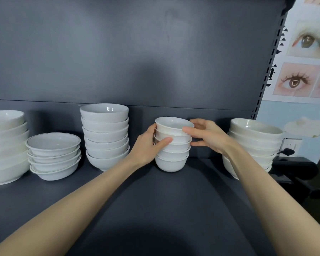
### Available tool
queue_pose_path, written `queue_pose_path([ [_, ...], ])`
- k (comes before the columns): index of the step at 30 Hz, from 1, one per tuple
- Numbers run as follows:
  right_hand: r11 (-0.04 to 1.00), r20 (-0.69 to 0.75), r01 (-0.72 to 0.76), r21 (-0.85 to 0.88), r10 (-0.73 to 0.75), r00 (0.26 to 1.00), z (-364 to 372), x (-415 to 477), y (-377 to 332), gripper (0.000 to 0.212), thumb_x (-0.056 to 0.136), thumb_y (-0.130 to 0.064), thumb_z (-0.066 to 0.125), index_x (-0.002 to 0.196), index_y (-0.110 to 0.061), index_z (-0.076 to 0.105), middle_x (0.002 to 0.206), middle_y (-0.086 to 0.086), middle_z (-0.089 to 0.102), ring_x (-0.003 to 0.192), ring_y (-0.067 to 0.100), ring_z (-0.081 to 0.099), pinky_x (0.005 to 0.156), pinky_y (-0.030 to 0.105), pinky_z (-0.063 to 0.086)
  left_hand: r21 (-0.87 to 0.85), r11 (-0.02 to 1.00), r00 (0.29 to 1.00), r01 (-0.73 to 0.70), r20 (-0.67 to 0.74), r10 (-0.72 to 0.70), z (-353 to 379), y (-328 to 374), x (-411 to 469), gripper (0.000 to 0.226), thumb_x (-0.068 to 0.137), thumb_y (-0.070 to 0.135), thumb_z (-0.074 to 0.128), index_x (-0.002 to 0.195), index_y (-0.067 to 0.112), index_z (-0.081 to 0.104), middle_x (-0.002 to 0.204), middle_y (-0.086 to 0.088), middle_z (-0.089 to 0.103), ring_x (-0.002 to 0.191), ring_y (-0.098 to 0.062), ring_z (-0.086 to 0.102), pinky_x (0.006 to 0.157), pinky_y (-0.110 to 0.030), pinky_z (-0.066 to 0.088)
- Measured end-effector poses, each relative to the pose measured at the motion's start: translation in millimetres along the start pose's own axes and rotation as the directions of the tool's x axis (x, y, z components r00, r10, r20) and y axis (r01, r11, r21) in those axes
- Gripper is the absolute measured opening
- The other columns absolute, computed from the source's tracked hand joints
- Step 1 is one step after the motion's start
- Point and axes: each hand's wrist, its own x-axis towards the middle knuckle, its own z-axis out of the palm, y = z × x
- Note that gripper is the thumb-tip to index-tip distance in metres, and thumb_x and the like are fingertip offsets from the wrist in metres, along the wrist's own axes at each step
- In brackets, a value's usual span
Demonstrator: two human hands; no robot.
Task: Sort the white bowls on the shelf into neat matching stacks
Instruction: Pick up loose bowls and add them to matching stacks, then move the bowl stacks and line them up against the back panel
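A stack of several small white bowls (171, 159) stands on the dark shelf (155, 209) right of centre. Its upper bowls sit slightly askew, the top one (174, 123) tilted. My left hand (148, 146) holds the stack's left side, thumb across the middle bowls. My right hand (205, 134) holds the right side, thumb on the top bowl's rim. Other white stacks stand along the back: medium bowls (105, 135), shallow dishes (54, 156), large bowls (6, 146) at far left, and wide bowls (253, 143) at right, partly hidden by my right forearm.
The shelf's dark back panel (137, 52) rises right behind the stacks. A slotted upright (272, 58) marks the shelf's right end. Beyond it hang a poster of eyes (307, 52) and a wall socket with a black plug (288, 149).
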Motion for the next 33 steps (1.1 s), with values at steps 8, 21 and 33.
queue_pose_path([
  [8,0.964,-0.034,-0.02,-0.265,0.011,0.999,-2,-15,-22,0.082,0.08,-0.037,0.074,0.147,-0.013,0.033,0.142,0.002,0.046,0.118,0.017,0.054,0.095,0.038,0.05,0.286,0.957,0.997,0.039,0.058,-0.058,-22,24,-5,0.047,0.088,0.033,0.064,0.127,0.01,0.053,0.113,-0.004,0.065,0.101,-0.023,0.062,0.09,-0.033,0.047],
  [21,0.6,0.015,0.185,-0.778,-0.275,0.961,37,-45,-77,0.06,0.088,-0.03,0.067,0.139,-0.011,0.045,0.143,0.006,0.048,0.128,0.024,0.044,0.094,0.028,0.036,0.733,0.638,0.97,-0.235,0.139,0.199,-107,64,-45,0.046,0.092,0.036,0.056,0.132,0.014,0.048,0.126,-0.007,0.056,0.115,-0.028,0.052,0.091,-0.04,0.045],
  [33,0.588,-0.005,0.186,-0.787,-0.308,0.951,136,-55,-101,0.061,0.089,-0.031,0.065,0.142,-0.013,0.041,0.146,0.007,0.044,0.136,0.025,0.035,0.108,0.036,0.031,0.717,0.67,0.972,-0.194,0.048,0.23,-206,12,-85,0.06,0.089,0.038,0.061,0.141,0.018,0.039,0.138,-0.002,0.046,0.126,-0.024,0.043,0.099,-0.037,0.039],
])
